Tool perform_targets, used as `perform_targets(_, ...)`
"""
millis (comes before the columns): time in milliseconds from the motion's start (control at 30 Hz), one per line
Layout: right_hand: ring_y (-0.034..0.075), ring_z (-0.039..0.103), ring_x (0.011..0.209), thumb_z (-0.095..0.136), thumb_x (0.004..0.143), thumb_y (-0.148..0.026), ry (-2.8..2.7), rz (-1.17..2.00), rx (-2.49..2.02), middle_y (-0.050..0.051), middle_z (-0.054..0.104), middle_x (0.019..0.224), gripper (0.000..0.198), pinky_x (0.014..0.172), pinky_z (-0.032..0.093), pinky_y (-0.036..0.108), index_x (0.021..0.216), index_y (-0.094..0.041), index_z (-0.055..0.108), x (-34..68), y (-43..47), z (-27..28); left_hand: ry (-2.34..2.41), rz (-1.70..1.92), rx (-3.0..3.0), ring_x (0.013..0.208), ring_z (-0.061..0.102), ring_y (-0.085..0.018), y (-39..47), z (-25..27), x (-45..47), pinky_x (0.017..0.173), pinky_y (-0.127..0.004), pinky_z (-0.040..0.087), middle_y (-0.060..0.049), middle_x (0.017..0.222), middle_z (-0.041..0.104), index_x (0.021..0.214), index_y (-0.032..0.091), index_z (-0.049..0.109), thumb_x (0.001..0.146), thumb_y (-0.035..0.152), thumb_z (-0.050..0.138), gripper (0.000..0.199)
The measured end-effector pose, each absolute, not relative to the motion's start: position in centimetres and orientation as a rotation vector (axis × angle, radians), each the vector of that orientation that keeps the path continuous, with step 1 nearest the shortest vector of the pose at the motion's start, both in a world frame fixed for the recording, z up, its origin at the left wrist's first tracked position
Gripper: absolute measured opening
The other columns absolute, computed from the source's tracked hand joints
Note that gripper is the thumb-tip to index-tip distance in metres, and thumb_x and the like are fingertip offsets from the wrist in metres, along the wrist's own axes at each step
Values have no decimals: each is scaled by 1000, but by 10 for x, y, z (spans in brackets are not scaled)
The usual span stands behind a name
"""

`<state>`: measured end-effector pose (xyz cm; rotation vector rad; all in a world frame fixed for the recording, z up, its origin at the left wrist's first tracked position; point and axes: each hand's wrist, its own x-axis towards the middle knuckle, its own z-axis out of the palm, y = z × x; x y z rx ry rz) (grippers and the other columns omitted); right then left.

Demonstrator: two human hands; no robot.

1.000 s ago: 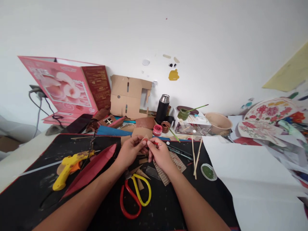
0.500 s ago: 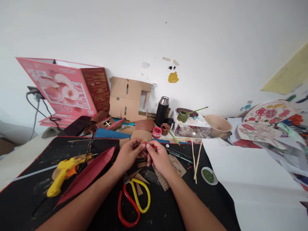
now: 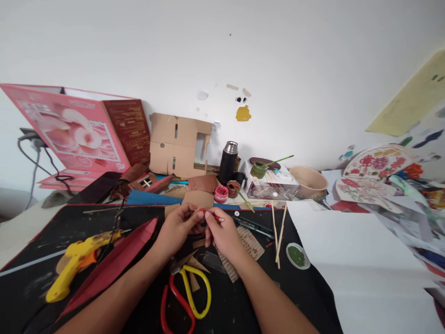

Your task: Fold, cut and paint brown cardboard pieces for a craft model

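Observation:
My left hand [image 3: 180, 227] and my right hand [image 3: 224, 232] meet over the black mat, fingertips touching. Between the right thumb and fingers is a thin red stick [image 3: 218, 218] with a pale end pointing right. My left fingers are pinched at its other end, around a small reddish bit mostly hidden by the fingertips. Below the hands lie scissors [image 3: 205, 304] with one red and one yellow handle, beside cardboard scraps [image 3: 194, 281]. A piece of corrugated cardboard [image 3: 251, 243] lies partly under my right wrist.
A yellow glue gun [image 3: 74, 262] and a folded red sheet [image 3: 114, 269] lie left. Behind stand paint jars [image 3: 221, 195], a black thermos [image 3: 227, 164] and a clear box [image 3: 271, 188]. Wooden sticks [image 3: 281, 236], a green paint lid [image 3: 298, 256] and white paper [image 3: 354, 246] are right.
The view has shifted a little, so everything sits slightly further left. My hands stay together around the red stick, with only slight finger movement.

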<state>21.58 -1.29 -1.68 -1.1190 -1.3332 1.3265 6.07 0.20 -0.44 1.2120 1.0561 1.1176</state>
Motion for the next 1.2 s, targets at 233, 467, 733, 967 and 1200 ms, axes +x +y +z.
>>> perform_targets(233, 12, 51, 33, 57, 97, -63, -1343, 1312, -1125, -10, 52, 44, 41, 38, 32, 20, 94, -22, 57, 216, -12, -17, 1043, 1081, 1193, 63, 69, -16, 3, -9, 59, 61, -25, 55, -2, 73, 74, 95, 17, 74, 71, 69, 86, 58)
perform_targets(467, 12, 51, 34, 62, 96, -61, -1324, 1289, -1083, -11, 54, 45, 38, 40, 37, 21, 96, -23, 56, 217, -10, -21, 929, 1083, 1072, 62, 71, -15, 6, -11, 58, 62, -25, 59, -2, 72, 75, 92, 18, 76, 72, 58, 91, 48)
perform_targets(733, 12, 51, 34, 63, 94, -58, -1266, 1271, -1089, -10, 54, 44, 36, 39, 35, 20, 93, -23, 57, 218, -11, -18, 905, 1092, 1016, 64, 75, -17, 5, -10, 59, 61, -23, 60, -5, 76, 79, 97, 16, 76, 71, 55, 92, 50)
perform_targets(967, 12, 51, 34, 62, 93, -57, -1259, 1289, -1110, -10, 53, 43, 35, 37, 33, 19, 92, -23, 56, 218, -10, -19, 933, 1069, 1087, 66, 76, -17, 6, -10, 58, 62, -25, 59, -3, 75, 79, 102, 16, 74, 73, 58, 90, 54)
perform_targets(1200, 12, 52, 34, 59, 95, -51, -1290, 1285, -1091, -10, 52, 43, 29, 38, 34, 20, 94, -22, 58, 216, -12, -19, 985, 1082, 1150, 62, 72, -16, 4, -5, 59, 60, -25, 57, 0, 70, 75, 95, 17, 70, 70, 63, 90, 56)
